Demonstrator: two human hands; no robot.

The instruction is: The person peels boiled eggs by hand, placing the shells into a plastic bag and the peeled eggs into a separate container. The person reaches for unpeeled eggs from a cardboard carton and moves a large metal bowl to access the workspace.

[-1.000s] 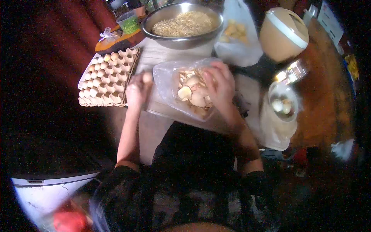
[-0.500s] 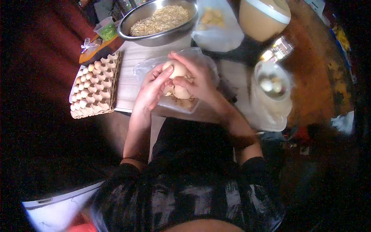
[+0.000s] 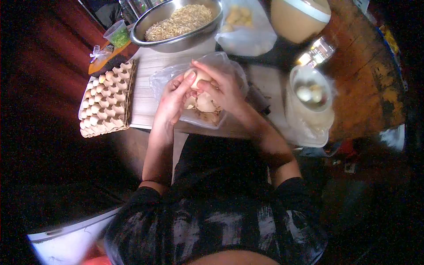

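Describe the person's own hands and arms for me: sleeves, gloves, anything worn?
The left hand and right hand are ungloved, with no ring or watch that I can make out. The forearms are bare. Black sleeves end around the elbows, part of a black top whose front carries pale, streaky marks, too blurred to read.

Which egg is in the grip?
The egg held between the left hand and right hand, above the plastic bag of shells. Those in the carton sit in cups, neither hand touching them.
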